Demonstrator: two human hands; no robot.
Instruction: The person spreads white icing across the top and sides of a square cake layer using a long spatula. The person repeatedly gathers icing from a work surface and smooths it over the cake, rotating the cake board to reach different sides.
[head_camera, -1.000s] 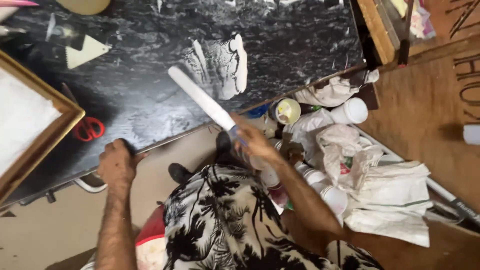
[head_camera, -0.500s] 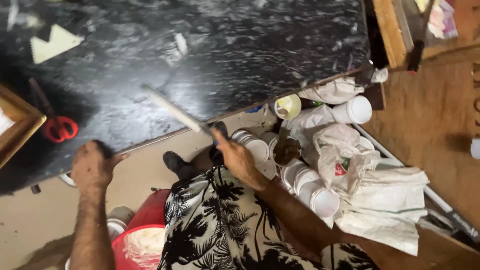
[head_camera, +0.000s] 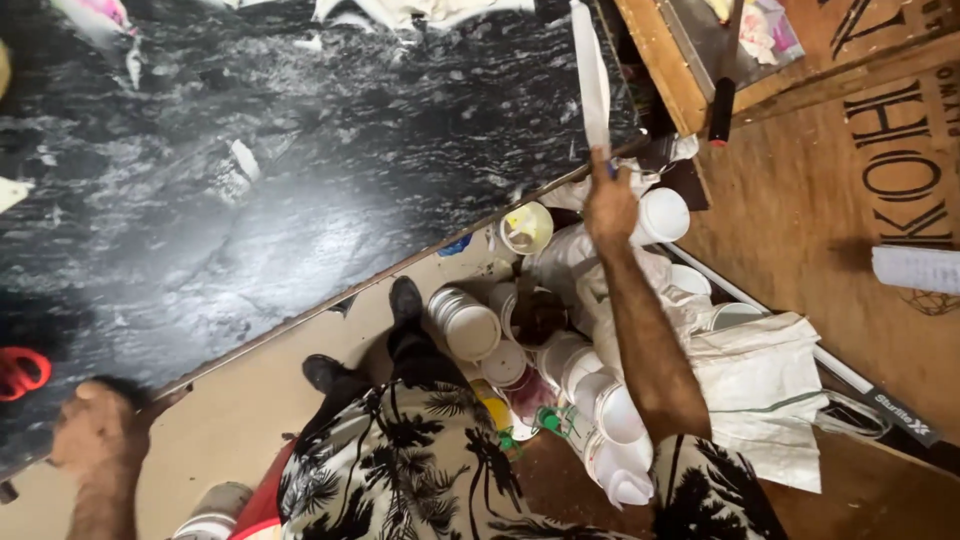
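Note:
My right hand (head_camera: 610, 200) is shut on the lower end of a long flat white stick (head_camera: 590, 70), which points up and away over the right end of the black marbled table (head_camera: 330, 180). My left hand (head_camera: 95, 430) rests on the table's near edge at the lower left, fingers curled over the rim. Red-handled scissors (head_camera: 20, 370) lie on the table just above that hand. Below me I see my palm-print shirt (head_camera: 440, 470) and black shoes (head_camera: 405, 300).
Many white cups and tubs (head_camera: 560, 350) crowd the floor under my right arm, beside a white sack (head_camera: 760, 390). A wooden frame (head_camera: 670, 60) with a dark roller handle (head_camera: 722, 105) stands at the upper right. A red bucket (head_camera: 265, 510) sits by my legs.
My right hand has swung the white stick from lying over the table's middle to pointing up at its right end. The view has shifted right, and the wooden tray at left is gone from sight.

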